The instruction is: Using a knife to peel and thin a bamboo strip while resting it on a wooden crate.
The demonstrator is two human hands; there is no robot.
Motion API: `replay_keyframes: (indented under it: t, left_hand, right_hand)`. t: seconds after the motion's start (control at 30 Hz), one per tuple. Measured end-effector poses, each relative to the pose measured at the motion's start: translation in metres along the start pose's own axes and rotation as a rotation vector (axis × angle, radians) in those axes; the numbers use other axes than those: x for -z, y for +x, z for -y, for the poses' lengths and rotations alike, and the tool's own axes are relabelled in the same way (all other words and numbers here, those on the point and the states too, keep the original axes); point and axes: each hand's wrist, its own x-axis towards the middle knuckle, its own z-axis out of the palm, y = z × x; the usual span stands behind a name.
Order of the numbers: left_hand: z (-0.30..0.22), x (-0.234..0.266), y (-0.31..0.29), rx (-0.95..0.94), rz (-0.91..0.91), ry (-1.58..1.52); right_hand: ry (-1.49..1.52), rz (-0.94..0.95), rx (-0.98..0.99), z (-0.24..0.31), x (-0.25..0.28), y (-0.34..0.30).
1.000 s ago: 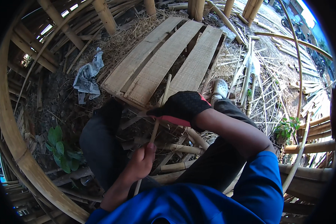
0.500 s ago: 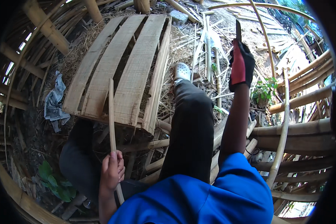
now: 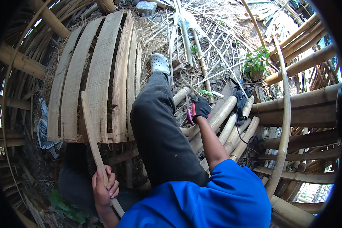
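The earth ground [image 3: 213,13] is strewn with straw [image 3: 151,38] and thin sticks [image 3: 173,41], bamboo poles [image 3: 21,62] are at the left and a bamboo railing [image 3: 292,103] at the right, near a green plant [image 3: 255,64], and strong daylight lights the far side.

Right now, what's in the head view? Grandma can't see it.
A bare left hand holds a long, flat, pale strip near a pale, slatted wooden crate; the right hand, in a black-and-red glove, is beside round tan bamboo poles.

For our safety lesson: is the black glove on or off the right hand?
On: the black glove covers the right hand, while the bare left hand grips a pale strip.
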Motion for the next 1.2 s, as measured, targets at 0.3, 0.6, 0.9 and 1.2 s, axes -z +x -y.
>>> replay_keyframes:
  t: [0.3, 0.6, 0.9, 1.2]
  left_hand:
    - [-0.001, 0.000, 0.006, 0.009, -0.061, -0.011]
    - [-0.003, 0.002, 0.015, 0.009, -0.081, -0.038]
    - [-0.002, 0.002, 0.015, 0.000, -0.082, -0.047]
    - [-0.014, 0.011, 0.010, 0.073, 0.062, -0.101]
  right_hand:
    - [-0.093, -0.011, -0.205, -0.112, -0.064, 0.120]
    - [-0.223, 0.184, 0.045, -0.161, -0.071, 0.176]
    - [-0.342, 0.069, -0.015, -0.140, -0.034, 0.164]
    - [0.060, -0.244, 0.092, -0.060, 0.090, 0.132]
